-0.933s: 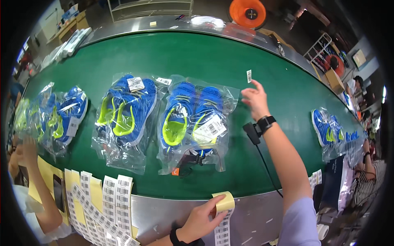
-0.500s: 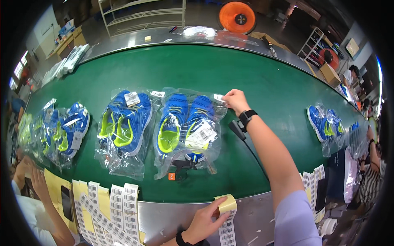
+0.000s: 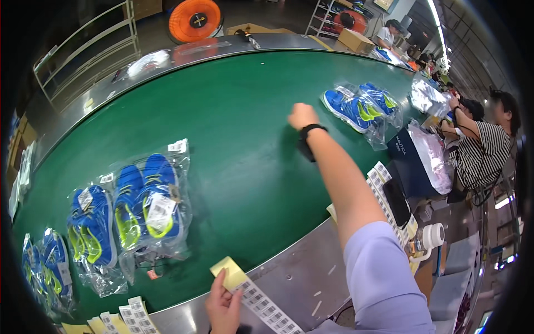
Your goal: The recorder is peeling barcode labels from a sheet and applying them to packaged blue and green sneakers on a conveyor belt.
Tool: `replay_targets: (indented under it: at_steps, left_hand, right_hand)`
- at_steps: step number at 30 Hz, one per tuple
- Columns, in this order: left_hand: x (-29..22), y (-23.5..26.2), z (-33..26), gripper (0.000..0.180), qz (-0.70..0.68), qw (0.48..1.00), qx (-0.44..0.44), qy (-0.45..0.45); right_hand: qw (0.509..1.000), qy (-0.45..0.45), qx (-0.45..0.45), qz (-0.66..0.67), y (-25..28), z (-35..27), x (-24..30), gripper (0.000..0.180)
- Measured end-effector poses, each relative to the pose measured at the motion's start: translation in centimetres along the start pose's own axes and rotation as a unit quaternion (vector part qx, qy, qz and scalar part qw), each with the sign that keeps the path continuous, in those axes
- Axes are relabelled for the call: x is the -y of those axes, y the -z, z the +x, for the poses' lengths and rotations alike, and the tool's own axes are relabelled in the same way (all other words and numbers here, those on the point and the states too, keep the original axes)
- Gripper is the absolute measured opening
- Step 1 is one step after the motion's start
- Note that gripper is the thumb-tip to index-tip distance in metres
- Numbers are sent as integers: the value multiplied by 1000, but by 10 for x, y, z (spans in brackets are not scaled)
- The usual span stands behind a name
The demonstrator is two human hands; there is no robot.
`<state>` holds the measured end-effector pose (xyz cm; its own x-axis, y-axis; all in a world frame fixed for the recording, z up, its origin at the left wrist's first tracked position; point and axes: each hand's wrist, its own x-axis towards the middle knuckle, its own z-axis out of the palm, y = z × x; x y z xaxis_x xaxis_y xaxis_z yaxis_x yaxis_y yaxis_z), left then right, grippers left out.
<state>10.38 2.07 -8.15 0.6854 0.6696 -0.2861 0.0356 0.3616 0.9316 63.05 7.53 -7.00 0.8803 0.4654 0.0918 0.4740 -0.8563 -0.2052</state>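
My left hand (image 3: 223,306), low in the view, pinches a strip of barcode labels (image 3: 269,307) by its yellow backing end, which curls up over the belt's near edge. My right hand (image 3: 303,116) hangs over the green belt with its fingers curled in, and nothing shows in them. To its right lie bagged blue shoes (image 3: 347,108) with lime-green linings. Left of centre, a clear bag holds a pair of blue shoes (image 3: 130,189); a white label (image 3: 178,146) sits at its top corner and a tag (image 3: 161,209) lies over one shoe.
More bagged shoes (image 3: 92,228) lie at the left. Label sheets (image 3: 133,314) hang at the near edge, beside the metal ledge (image 3: 289,275). A phone (image 3: 396,201), a bottle (image 3: 433,236) and a dark blue box (image 3: 409,158) stand right, near a person in stripes (image 3: 486,150).
My right hand has let go of the clear bag's top corner, leaving the label there, and moved right toward other bagged shoes. The view has turned right; my left hand still holds the strip.
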Motion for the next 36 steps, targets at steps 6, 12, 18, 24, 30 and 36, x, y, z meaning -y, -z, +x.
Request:
replay_targets:
  at_steps: [6,12,18,24,30,36]
  left_hand:
    - [4,-5,0,46,40,998,-54,-19]
    - [10,0,-5,29,187,982,-17,5]
    - [3,-7,0,29,291,955,-28,-42]
    - [19,2,-2,31,151,986,-17,-67]
    - [7,1,-5,27,27,998,8,-60]
    - [15,6,-3,24,53,996,42,-59]
  right_hand:
    - [966,18,-111,-234,52,4,-166,20]
    - [958,15,17,-287,36,16,-231,20]
    - [988,143,-21,-55,28,30,-179,13]
    - [728,241,326,553,77,-158,66,32]
    - [744,414,312,422,84,-310,88,13]
    - [795,316,318,410,51,-371,47,10]
